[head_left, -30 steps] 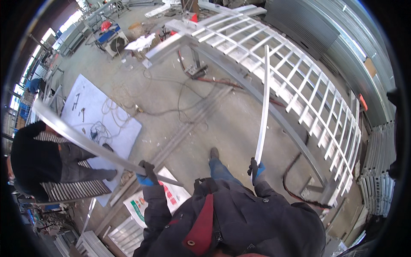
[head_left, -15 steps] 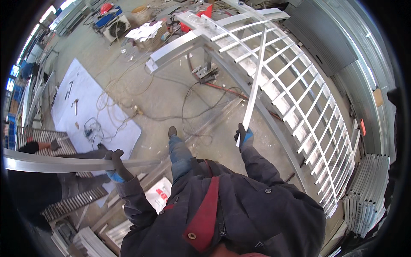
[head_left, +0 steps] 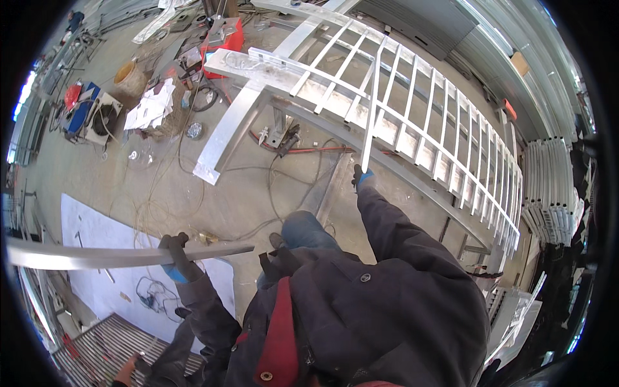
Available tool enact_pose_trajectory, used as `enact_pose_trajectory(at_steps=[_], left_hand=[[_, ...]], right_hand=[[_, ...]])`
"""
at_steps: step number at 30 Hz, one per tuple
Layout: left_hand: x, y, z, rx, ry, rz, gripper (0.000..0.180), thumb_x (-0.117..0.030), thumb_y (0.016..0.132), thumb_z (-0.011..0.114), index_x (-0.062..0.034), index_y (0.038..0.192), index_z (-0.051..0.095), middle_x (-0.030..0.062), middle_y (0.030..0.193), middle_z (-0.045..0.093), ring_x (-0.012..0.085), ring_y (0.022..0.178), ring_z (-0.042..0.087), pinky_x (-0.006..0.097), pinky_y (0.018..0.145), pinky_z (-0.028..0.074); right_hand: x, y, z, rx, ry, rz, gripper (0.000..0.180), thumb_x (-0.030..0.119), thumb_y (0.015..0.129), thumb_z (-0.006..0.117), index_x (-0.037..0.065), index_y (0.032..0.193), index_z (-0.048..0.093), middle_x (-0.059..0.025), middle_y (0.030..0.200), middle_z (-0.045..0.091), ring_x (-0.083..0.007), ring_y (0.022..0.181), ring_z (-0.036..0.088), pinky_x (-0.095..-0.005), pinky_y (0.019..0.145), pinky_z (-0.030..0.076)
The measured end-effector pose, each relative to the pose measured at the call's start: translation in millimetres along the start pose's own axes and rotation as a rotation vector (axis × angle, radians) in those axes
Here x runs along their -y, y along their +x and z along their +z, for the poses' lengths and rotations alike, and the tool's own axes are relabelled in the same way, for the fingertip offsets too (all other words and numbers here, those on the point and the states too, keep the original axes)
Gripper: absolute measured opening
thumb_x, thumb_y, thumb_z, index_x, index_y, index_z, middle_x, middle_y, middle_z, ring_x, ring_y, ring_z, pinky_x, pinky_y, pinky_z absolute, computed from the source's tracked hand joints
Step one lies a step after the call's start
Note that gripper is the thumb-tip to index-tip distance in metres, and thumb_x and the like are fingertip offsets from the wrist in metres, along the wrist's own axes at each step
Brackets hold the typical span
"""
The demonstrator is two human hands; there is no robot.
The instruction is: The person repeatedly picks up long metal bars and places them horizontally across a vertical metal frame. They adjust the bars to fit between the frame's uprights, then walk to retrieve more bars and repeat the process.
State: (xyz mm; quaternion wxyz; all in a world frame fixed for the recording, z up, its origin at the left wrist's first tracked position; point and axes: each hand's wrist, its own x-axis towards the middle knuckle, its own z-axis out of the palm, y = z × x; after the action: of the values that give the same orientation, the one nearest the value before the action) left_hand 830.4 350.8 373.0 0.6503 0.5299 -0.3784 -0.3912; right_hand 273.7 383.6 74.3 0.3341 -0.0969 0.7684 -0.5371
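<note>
My left hand (head_left: 178,258), in a dark glove with a blue cuff, is closed around a long silver metal bar (head_left: 97,257) held out level at the left. My right hand (head_left: 363,178), gloved alike, grips the near end of a thin, pale metal strip (head_left: 370,129). The strip points away from me, and its far part overlaps a long, curved metal frame (head_left: 388,131) with several crossbars. Whether the strip rests on the frame I cannot tell.
A silver beam (head_left: 225,138) juts out under the frame. Cables and a red hose (head_left: 316,150) run over the floor. A white sheet (head_left: 90,226) lies at left, near another person's gloved hand (head_left: 138,366). Stacked metal profiles (head_left: 548,187) stand at right.
My view has swung round to the right, and I have stepped nearer the frame. Both hands keep their bars. The strip's near end now sits closer to the frame's edge.
</note>
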Motion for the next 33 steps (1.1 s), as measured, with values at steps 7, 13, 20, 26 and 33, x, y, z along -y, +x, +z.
enact_pose_trajectory(at_steps=[7, 13, 20, 26, 33], left_hand=[[43.2, 137.0, -21.8, 0.223, 0.110, -0.038, 0.026, -0.018, 0.095, 0.059, -0.0029, 0.076, 0.051, 0.0053, 0.076, 0.051, 0.0173, 0.079, 0.052, 0.035, 0.082, 0.045], [88.0, 271.0, -6.9, 0.222, 0.214, -0.019, 0.014, -0.007, 0.098, 0.058, 0.0005, 0.086, 0.060, 0.0057, 0.076, 0.055, 0.0201, 0.079, 0.056, 0.036, 0.084, 0.047], [86.8, 382.8, 22.4, 0.229, 0.041, -0.148, 0.024, -0.002, 0.094, 0.066, 0.0020, 0.116, 0.058, 0.0084, 0.090, 0.060, 0.0196, 0.087, 0.064, 0.045, 0.097, 0.053], [80.5, 491.0, 79.2, 0.266, -0.040, -0.173, 0.027, 0.000, 0.090, 0.067, 0.0008, 0.116, 0.059, 0.0070, 0.086, 0.060, 0.0195, 0.084, 0.063, 0.049, 0.101, 0.051], [145.9, 635.2, 108.8, 0.563, -0.100, -0.206, 0.027, 0.001, 0.088, 0.067, 0.0006, 0.115, 0.062, 0.0094, 0.094, 0.063, 0.0229, 0.088, 0.066, 0.051, 0.105, 0.048]], right_hand=[[14.3, 89.5, 37.5, 0.015, -0.273, -0.054, 0.046, 0.047, 0.090, 0.076, 0.005, 0.104, 0.063, -0.0043, 0.068, 0.057, -0.0169, 0.049, 0.055, -0.0331, 0.045, 0.046], [-17.6, 172.4, 77.0, -0.077, -0.348, -0.048, 0.049, 0.046, 0.087, 0.081, 0.004, 0.105, 0.065, -0.0029, 0.071, 0.058, -0.0158, 0.052, 0.054, -0.0314, 0.047, 0.045], [-36.3, 208.7, 93.5, -0.104, -0.414, 0.073, 0.053, 0.042, 0.081, 0.086, 0.001, 0.108, 0.066, -0.0043, 0.072, 0.061, -0.0172, 0.060, 0.055, -0.0362, 0.054, 0.044], [48.5, 144.3, 167.1, -0.541, -0.746, 0.035, 0.088, 0.044, 0.080, 0.086, -0.004, 0.144, 0.049, -0.0270, 0.139, 0.059, -0.0365, 0.128, 0.058, -0.0432, 0.108, 0.045], [177.8, 22.0, 366.0, -0.596, -0.641, -0.384, 0.074, 0.042, 0.087, 0.078, -0.001, 0.143, 0.054, -0.0259, 0.139, 0.060, -0.0378, 0.131, 0.057, -0.0434, 0.110, 0.044]])
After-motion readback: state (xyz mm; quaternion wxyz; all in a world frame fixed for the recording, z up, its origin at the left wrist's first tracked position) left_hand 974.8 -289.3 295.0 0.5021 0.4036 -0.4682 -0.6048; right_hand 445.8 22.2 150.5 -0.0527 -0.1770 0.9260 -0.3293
